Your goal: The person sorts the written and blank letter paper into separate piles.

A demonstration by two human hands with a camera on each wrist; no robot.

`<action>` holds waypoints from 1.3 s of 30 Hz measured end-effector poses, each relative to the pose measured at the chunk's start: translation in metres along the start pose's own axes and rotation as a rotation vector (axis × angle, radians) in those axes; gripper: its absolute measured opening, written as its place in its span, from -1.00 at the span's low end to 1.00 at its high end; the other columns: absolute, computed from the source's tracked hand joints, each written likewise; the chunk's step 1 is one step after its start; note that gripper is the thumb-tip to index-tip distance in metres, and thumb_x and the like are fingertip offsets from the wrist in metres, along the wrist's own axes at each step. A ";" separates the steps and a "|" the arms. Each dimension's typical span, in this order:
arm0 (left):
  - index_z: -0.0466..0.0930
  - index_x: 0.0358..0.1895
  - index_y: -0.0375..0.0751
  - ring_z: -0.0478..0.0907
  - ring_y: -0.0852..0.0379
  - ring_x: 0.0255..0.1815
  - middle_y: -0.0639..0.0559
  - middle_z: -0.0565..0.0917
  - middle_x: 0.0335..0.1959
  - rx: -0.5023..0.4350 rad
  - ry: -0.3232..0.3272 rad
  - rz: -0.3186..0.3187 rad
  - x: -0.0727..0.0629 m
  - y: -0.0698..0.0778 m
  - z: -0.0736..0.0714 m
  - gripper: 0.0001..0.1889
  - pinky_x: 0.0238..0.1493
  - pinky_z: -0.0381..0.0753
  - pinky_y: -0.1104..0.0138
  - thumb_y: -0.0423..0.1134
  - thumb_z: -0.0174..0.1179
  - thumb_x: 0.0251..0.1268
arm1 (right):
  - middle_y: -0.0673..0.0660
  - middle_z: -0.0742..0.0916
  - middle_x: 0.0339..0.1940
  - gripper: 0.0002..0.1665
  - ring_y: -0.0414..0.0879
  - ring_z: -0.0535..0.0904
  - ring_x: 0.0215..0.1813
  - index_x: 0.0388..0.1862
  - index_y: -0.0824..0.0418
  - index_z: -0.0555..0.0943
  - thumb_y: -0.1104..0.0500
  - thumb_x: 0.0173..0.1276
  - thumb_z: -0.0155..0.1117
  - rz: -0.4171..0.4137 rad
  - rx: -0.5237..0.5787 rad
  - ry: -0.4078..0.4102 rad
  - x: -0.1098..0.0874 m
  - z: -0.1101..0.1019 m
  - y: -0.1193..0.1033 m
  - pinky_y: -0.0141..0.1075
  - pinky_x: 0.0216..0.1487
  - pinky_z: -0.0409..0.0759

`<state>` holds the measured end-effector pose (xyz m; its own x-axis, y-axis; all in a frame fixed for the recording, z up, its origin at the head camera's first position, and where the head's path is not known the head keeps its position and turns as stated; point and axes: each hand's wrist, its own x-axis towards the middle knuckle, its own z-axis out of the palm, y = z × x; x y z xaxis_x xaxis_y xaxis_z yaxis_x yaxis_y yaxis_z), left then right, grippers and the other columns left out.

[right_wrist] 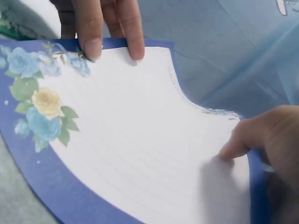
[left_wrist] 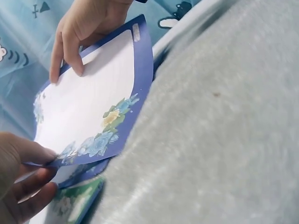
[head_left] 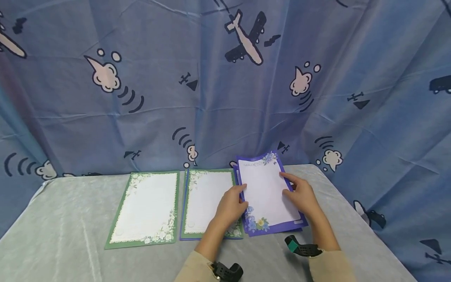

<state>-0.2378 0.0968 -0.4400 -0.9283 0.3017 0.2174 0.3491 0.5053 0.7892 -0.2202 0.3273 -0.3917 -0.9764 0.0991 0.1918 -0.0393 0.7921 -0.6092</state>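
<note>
A purple-bordered sheet of floral paper point(head_left: 269, 192) is held by its two long sides, bent slightly, over more purple-edged paper. My left hand point(head_left: 230, 205) pinches its left edge, thumb on top and fingers beneath, as the left wrist view shows. At the opposite edge, my right hand point(head_left: 301, 194) grips the sheet with fingertips on its white face. Blue and yellow flowers point(right_wrist: 44, 109) decorate one corner. Just left of it, partly behind my left hand, lies a green-bordered sheet point(head_left: 208, 199) with a blue edge showing under it.
Another green-bordered sheet point(head_left: 144, 207) lies at the left on the grey cloth-covered table point(head_left: 77, 219). A blue curtain point(head_left: 158, 78) printed with planes and clouds hangs behind the table. Each wrist wears a black strap device point(head_left: 227, 271).
</note>
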 end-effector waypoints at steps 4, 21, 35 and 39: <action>0.56 0.32 -0.25 0.60 0.13 -0.22 -0.17 0.68 0.18 0.077 0.004 -0.004 0.000 -0.003 0.002 -0.43 -0.20 0.56 0.32 -0.39 0.34 0.17 | 0.45 0.59 0.31 -0.35 0.13 0.54 -0.07 0.41 0.31 0.48 0.37 0.30 0.22 0.014 -0.023 -0.009 0.001 0.008 0.005 -0.23 -0.15 0.52; 0.57 0.29 -0.32 0.43 0.26 -0.44 0.09 0.59 -0.44 0.107 -0.028 -0.030 0.000 -0.010 0.007 -0.42 -0.34 0.41 0.38 -0.35 0.41 0.13 | 0.48 0.54 0.37 -0.39 0.42 0.40 0.44 0.38 0.38 0.48 0.32 0.33 0.15 0.026 -0.059 0.008 0.001 0.038 0.035 0.26 0.44 0.34; 0.66 0.16 -0.37 0.63 -0.22 0.15 -0.26 0.70 0.14 0.155 0.087 -0.033 -0.005 -0.005 0.014 -0.45 0.20 0.61 0.05 -0.34 0.52 0.01 | 0.46 0.48 0.44 -0.38 0.41 0.32 0.50 0.43 0.36 0.43 0.18 0.43 0.18 0.100 -0.132 0.020 0.000 0.047 0.042 0.24 0.50 0.25; 0.68 0.14 -0.33 0.63 -0.23 0.10 -0.28 0.70 0.14 0.158 0.101 -0.054 -0.006 -0.005 0.017 -0.46 0.14 0.63 0.05 -0.33 0.53 0.00 | 0.46 0.49 0.43 -0.38 0.40 0.33 0.50 0.42 0.36 0.44 0.17 0.43 0.20 0.110 -0.110 0.020 0.000 0.048 0.043 0.23 0.49 0.27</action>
<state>-0.2320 0.1060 -0.4546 -0.9516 0.1923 0.2398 0.3068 0.6418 0.7029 -0.2322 0.3326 -0.4548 -0.9689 0.2006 0.1447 0.0926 0.8368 -0.5396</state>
